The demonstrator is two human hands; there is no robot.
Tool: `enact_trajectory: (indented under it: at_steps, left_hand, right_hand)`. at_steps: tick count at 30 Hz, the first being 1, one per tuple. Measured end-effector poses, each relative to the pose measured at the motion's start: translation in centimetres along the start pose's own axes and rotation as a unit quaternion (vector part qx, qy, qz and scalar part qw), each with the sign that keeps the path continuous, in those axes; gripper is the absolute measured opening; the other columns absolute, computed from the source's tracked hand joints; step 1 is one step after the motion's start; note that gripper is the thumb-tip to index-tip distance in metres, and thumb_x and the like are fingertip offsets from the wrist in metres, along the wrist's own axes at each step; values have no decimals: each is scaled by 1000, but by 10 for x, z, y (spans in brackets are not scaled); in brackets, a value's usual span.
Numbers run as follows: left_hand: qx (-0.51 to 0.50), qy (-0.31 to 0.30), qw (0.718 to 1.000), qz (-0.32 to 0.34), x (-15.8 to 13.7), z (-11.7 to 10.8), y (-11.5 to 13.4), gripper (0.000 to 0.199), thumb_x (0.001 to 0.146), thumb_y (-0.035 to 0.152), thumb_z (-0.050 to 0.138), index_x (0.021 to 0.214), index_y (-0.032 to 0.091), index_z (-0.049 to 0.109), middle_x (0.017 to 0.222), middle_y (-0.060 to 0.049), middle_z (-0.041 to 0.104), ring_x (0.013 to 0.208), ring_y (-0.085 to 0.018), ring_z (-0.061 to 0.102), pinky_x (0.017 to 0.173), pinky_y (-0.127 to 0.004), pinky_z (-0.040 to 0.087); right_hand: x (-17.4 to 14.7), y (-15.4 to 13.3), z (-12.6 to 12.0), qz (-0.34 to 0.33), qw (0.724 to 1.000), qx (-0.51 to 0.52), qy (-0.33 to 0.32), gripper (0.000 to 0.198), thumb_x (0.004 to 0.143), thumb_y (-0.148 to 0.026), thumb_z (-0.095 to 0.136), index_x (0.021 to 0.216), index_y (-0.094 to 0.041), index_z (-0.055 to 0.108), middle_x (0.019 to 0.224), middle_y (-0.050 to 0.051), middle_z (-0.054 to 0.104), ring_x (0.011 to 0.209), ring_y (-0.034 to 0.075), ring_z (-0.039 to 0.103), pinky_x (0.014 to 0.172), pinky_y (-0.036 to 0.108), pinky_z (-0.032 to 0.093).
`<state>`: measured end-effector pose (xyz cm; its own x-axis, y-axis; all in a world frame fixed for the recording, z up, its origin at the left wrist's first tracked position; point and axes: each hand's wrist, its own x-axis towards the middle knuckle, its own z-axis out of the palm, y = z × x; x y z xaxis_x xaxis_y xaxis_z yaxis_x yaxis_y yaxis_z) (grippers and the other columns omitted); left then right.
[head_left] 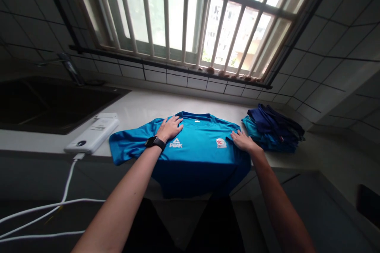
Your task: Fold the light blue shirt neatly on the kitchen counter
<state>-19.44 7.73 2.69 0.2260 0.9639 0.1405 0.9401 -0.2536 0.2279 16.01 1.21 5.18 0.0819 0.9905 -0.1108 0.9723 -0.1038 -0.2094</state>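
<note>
A blue T-shirt [198, 138] lies spread on the white counter, its collar toward the window and its lower part hanging over the front edge. My left hand [170, 128] rests flat on the shirt's left shoulder beside the collar, fingers stretched out; a dark watch is on that wrist. Over at the right shoulder, my right hand [242, 140] touches the cloth near the sleeve, which looks folded in under it. Those fingers are extended, though their undersides are hidden. Between the hands show a white PEAK print and a red-and-white badge.
A stack of folded blue and navy clothes [271, 126] sits just right of the shirt. To the left are a white power bank [93, 134] with a white cable [69, 180], then a dark sink [44, 104] with a tap [70, 69]. Behind the counter [142, 104] is a barred window [190, 19].
</note>
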Motion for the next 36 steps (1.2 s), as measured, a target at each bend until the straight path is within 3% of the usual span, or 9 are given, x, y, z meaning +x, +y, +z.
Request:
enact_trajectory:
  at_steps: [4,11,14,17,20,22,30,34,36]
  left_hand:
    - [-6,-6,1000,-9,-3,-4,4,55,102,38,38,155,28,51,168,-5,42,158,-23,32,130,-47,21]
    - [-4,-6,1000,-3,-2,-2,2,54,103,39,39,154,30,51,168,-4,42,158,-24,32,130,-49,22]
    - [7,-5,1000,-2,-3,-3,2,54,104,40,36,155,31,50,168,-4,41,158,-23,31,130,-47,22]
    - [14,-17,1000,1,-6,-6,4,56,105,41,33,158,27,47,170,-5,38,159,-23,29,131,-47,20]
    - [21,-28,999,0,-8,-9,4,57,106,40,33,159,25,44,170,-7,38,159,-24,28,130,-50,20]
    - [29,-29,999,-1,-7,-8,3,57,106,40,33,160,24,43,170,-7,37,159,-25,28,130,-50,20]
    - [64,-13,998,-12,-9,-7,16,56,105,34,37,159,25,44,169,-8,39,158,-26,33,129,-50,26]
    - [100,66,993,6,-25,-27,17,57,99,17,42,156,23,48,163,-10,48,150,-26,45,125,-43,32]
    - [107,89,989,-56,-40,-46,2,57,97,11,42,154,20,49,154,-14,57,139,-26,55,118,-40,41]
  right_hand:
    - [-6,-7,8,-44,997,10,56,65,107,-42,28,164,-12,36,173,18,24,161,37,19,124,67,20]
    - [0,-8,13,37,999,-11,18,67,108,-39,22,167,-6,22,175,19,14,162,34,14,128,56,18]
    - [5,-27,3,74,997,-24,13,68,109,-40,19,165,-1,28,172,24,19,161,38,18,127,60,17]
    - [8,-66,0,-8,999,-29,36,68,110,-42,16,163,-5,34,172,23,22,161,36,17,127,62,14]
    - [15,-111,9,-157,987,-30,10,62,110,-42,21,167,-18,29,176,11,14,163,29,9,129,56,14]
    - [22,-133,19,-199,979,-31,-11,61,110,-42,24,169,-24,23,177,6,11,164,27,9,129,54,15]
    - [39,-142,45,-203,979,-33,6,61,110,-49,24,167,-28,29,176,7,19,163,29,14,129,57,14]
    - [40,-140,48,-205,978,-35,13,61,110,-48,24,167,-27,31,175,7,22,162,29,16,129,57,15]
    - [41,-141,49,-207,978,-36,14,62,109,-47,24,167,-27,31,175,6,23,162,29,16,129,57,15]
